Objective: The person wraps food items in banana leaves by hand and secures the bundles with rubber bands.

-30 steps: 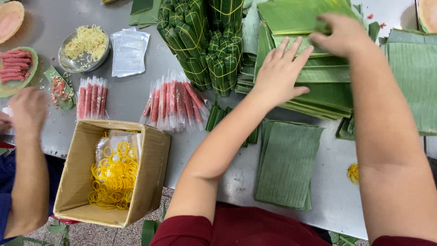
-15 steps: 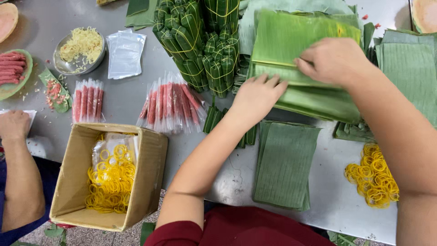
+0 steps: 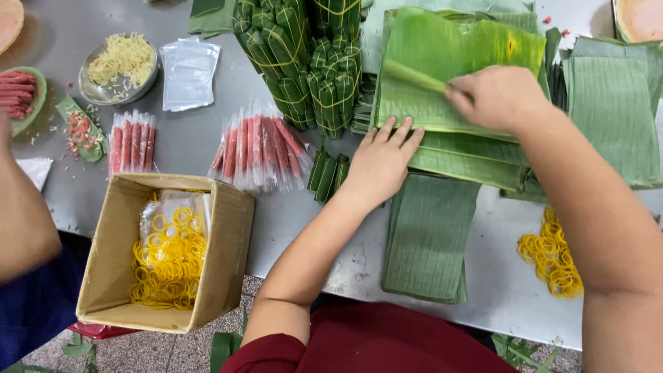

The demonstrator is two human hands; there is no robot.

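Observation:
My right hand [image 3: 498,97] pinches the folded edge of the top banana leaf [image 3: 456,62] on a tall stack of leaves. My left hand [image 3: 382,160] lies flat, fingers spread, on the near edge of that stack. Just below my left hand is a smaller pile of cut leaf rectangles [image 3: 428,238]. Small folded green leaf pieces [image 3: 328,176] lie beside my left wrist.
Leaf-wrapped bundles [image 3: 304,55] stand at the back. Packets of red sausage sticks [image 3: 259,148] lie left of my hand. A cardboard box [image 3: 110,249] holds yellow rubber bands; more bands [image 3: 552,252] lie at right. Another person's arm [image 3: 24,214] is at left.
My right hand drew back toward me and now lifts the top leaf's edge. My left hand slid down to the stack's near edge. The view shifted, showing the loose rubber bands.

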